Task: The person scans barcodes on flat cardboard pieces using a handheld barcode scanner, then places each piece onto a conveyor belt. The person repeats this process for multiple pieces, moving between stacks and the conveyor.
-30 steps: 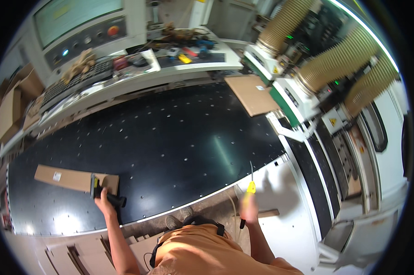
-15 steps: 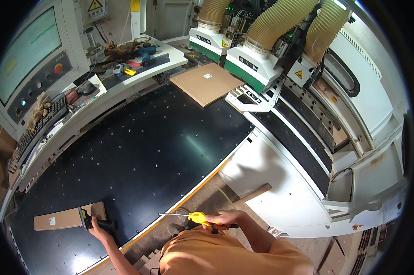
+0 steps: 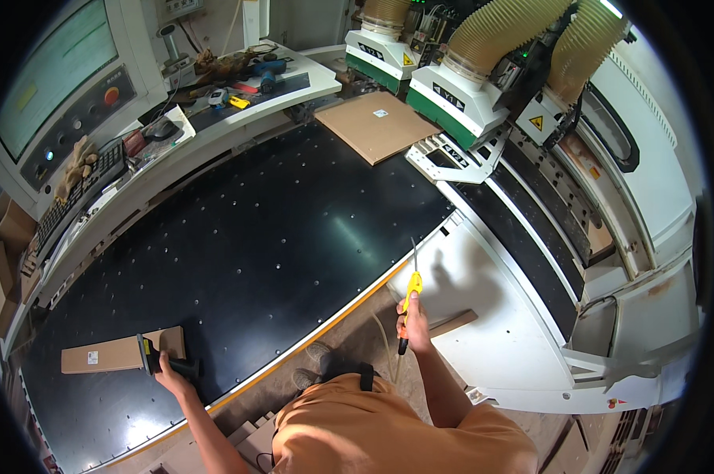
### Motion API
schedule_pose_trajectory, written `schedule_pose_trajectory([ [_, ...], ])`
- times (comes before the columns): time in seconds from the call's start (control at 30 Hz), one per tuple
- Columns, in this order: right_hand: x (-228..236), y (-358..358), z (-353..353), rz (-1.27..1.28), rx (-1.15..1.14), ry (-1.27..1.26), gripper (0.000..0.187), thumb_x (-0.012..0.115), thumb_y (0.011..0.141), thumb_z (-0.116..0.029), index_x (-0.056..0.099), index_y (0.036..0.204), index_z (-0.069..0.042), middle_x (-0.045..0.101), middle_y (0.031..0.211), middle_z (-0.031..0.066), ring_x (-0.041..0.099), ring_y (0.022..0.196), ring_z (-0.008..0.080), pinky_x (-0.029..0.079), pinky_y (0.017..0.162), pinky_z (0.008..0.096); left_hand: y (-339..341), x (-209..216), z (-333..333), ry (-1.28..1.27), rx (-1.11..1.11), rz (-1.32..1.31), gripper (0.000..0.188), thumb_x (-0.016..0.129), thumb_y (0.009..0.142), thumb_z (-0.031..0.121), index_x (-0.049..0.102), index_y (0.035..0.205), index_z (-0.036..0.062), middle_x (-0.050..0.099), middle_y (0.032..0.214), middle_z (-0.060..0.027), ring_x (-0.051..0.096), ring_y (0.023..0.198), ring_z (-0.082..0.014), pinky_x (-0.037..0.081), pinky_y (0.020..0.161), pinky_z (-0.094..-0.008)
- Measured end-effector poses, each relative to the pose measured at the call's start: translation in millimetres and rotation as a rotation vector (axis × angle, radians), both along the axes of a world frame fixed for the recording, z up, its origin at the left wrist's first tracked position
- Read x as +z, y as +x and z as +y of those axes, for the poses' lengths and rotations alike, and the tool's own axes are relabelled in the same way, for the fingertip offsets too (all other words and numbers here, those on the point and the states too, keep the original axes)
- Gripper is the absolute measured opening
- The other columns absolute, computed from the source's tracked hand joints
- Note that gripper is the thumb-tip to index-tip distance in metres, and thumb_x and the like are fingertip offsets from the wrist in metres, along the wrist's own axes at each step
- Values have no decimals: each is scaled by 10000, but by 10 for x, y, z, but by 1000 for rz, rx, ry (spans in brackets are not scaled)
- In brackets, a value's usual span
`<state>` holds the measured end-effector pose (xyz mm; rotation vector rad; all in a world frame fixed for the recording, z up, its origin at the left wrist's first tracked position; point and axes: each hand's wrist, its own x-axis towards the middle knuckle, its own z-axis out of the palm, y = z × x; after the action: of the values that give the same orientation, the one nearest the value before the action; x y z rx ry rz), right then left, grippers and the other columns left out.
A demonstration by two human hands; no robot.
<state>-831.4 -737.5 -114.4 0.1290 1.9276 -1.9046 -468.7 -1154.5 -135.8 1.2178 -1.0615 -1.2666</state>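
Note:
My left hand [image 3: 169, 373] is closed around a black handheld barcode scanner [image 3: 146, 355]. The scanner sits over the right part of a narrow brown board [image 3: 116, 355] at the near left of the black table, and a small white label [image 3: 93, 357] shows on the board's left part. In my right hand [image 3: 416, 325] is a yellow air blow gun [image 3: 413, 284], gripped by its handle. Its thin metal nozzle points away from me, above the table's right front edge.
The black conveyor table [image 3: 238, 253] is dotted with small studs. A larger brown panel [image 3: 378, 130] lies at its far end, beside white-and-green machine heads [image 3: 459, 103]. Along the left run a control screen [image 3: 56, 79], a keyboard [image 3: 84, 186] and a tool shelf [image 3: 293, 87].
The blow gun has swung from pointing left near my body to pointing forward, as my right hand moved right and away. My left hand stays on the scanner over the narrow board.

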Motion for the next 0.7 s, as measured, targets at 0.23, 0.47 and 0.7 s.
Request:
schedule_pose_trajectory([
  [0.23, 31, -83, -169, 1, 68, 6, 514, 334, 1037, -571, 488, 950, -89, 486, 782, 17, 442, 409, 92, 388, 359, 253, 13, -22, -3, -8, 23, 3, 273, 623, 905, 216, 628, 1053, -14, 661, 906, -73, 600, 859, -160, 480, 784, -322],
  [0.47, 28, -330, 60, 35, -100, -49, 469, 339, 1051, -533, 465, 919, -101, 469, 736, 20, 428, 405, 99, 367, 357, 254, 119, -174, -107, 45, 17, -36, 347, 625, 912, 289, 680, 971, -48, 656, 902, -75, 605, 809, -175, 503, 745, -333],
  [0.7, -111, -725, 609, 101, -784, -181, 455, 412, 1028, -524, 454, 868, -101, 431, 679, -7, 414, 418, 110, 394, 365, 285, 83, -127, -114, -23, 41, -39, 381, 645, 911, 302, 682, 996, -68, 673, 951, -100, 628, 852, -195, 517, 764, -332],
])
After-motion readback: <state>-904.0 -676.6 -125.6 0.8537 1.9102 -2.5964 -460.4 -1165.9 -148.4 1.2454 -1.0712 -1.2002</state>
